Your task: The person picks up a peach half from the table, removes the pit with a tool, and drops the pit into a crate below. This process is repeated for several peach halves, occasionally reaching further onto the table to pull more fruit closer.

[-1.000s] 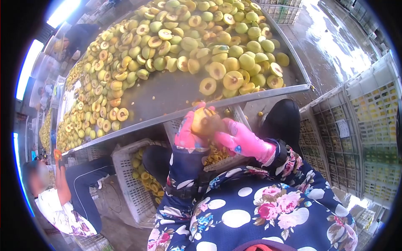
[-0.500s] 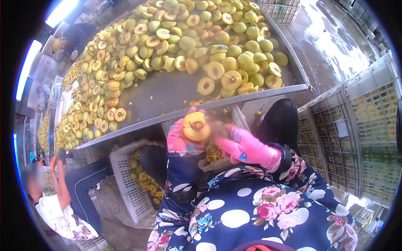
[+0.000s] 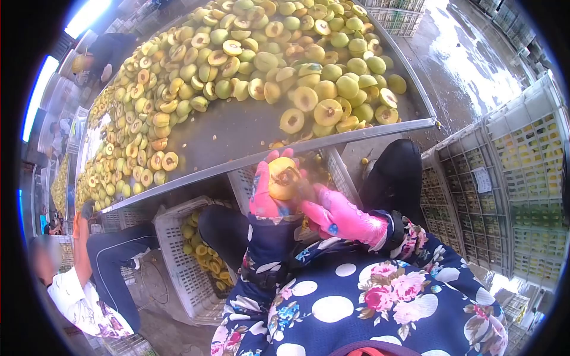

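Observation:
My left hand point(image 3: 265, 193), in a pink glove, cups a peach half point(image 3: 284, 179) with its cut face turned up. A brown pit hollow shows in the yellow flesh. Close by on the right, my pink-gloved right hand point(image 3: 346, 218) is closed, its fingertips at the fruit's lower right edge. Anything it grips is hidden by blur and the fingers. Beneath both hands stands a white crate point(image 3: 349, 178), partly covered, with yellow pieces inside. Just beyond the hands runs the rim of a metal table point(image 3: 267, 155), heaped with green-skinned peach halves point(image 3: 328, 112).
A white crate point(image 3: 178, 267) holding peach halves stands left of my knee. Stacked crates of fruit point(image 3: 496, 172) rise on the right. At the left sits a co-worker point(image 3: 89, 291), one gloved hand at the table edge. Wet floor point(image 3: 457, 59) lies beyond the table.
My left hand has shifted slightly right with the peach half and tilted it. My right hand has come in closer to the fruit. The co-worker's raised hand has moved a little.

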